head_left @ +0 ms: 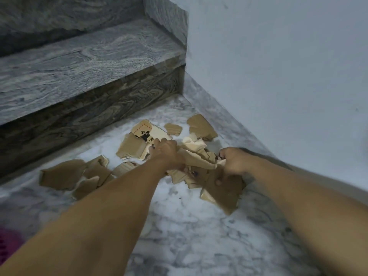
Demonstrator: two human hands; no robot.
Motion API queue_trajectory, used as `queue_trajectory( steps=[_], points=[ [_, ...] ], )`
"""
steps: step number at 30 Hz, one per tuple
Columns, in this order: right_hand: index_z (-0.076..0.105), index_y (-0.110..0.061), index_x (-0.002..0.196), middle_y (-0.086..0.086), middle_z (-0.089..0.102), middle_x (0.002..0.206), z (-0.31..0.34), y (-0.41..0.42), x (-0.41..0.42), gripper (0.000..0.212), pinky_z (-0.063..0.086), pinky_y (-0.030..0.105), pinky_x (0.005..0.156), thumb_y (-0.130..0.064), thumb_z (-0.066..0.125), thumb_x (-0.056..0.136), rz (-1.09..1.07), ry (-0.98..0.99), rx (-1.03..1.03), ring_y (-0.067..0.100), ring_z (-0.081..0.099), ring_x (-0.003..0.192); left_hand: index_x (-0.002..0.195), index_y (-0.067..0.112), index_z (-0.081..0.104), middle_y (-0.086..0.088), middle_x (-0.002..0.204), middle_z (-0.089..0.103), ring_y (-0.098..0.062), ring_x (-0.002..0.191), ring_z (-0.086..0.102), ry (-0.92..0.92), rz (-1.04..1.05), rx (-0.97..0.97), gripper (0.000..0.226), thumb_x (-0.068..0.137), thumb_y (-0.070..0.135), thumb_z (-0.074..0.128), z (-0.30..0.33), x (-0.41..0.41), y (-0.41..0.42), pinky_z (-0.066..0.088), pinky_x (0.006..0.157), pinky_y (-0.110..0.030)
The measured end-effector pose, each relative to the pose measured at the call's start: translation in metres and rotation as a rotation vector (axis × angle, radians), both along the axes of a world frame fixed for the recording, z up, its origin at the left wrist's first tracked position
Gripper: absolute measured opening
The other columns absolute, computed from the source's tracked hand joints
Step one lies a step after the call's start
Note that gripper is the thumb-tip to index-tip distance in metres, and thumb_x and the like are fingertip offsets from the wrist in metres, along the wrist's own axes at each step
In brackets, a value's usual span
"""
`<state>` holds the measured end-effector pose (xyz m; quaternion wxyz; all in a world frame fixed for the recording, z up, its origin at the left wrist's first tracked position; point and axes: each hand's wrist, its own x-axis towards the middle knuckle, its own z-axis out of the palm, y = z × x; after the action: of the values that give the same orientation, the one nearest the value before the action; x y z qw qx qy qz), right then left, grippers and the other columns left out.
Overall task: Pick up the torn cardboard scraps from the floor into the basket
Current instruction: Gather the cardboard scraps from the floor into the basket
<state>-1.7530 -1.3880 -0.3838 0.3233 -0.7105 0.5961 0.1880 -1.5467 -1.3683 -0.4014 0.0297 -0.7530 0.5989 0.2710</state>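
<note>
Scraps (199,154) lie heaped on the marble floor (179,226), bunched between both hands. Left hand (166,151) is curled closed on the pile's left side; right hand (234,161) is clenched on a large piece (223,192). More loose pieces (63,174) lie left of the grip. Step (79,108) beyond, wall (288,76) close right; bare floor nearer. Pink basket (8,244) far left, at frame edge.

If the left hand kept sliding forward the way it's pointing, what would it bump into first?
Probably the printed cardboard piece marked "348", which lies right at the fingertips of the left hand. Beyond that comes the dark stone stair riser. Depth is hard to judge from one view, so this is only likely.
</note>
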Motion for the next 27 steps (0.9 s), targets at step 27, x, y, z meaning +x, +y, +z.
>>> queue_trajectory(
  steps=[27],
  points=[
    [0.073, -0.014, 0.103, 0.004, 0.065, 0.104, 0.239, 0.062, 0.163, 0.037, 0.049, 0.026, 0.072, -0.026, 0.086, 0.07, 0.248, -0.193, -0.261, 0.014, 0.059, 0.084, 0.1, 0.016, 0.068, -0.005, 0.097, 0.069, -0.022, 0.091, 0.064, 0.242, 0.295, -0.22, 0.04, 0.064, 0.014, 0.087, 0.25, 0.22, 0.131, 0.054, 0.085, -0.034]
  ],
)
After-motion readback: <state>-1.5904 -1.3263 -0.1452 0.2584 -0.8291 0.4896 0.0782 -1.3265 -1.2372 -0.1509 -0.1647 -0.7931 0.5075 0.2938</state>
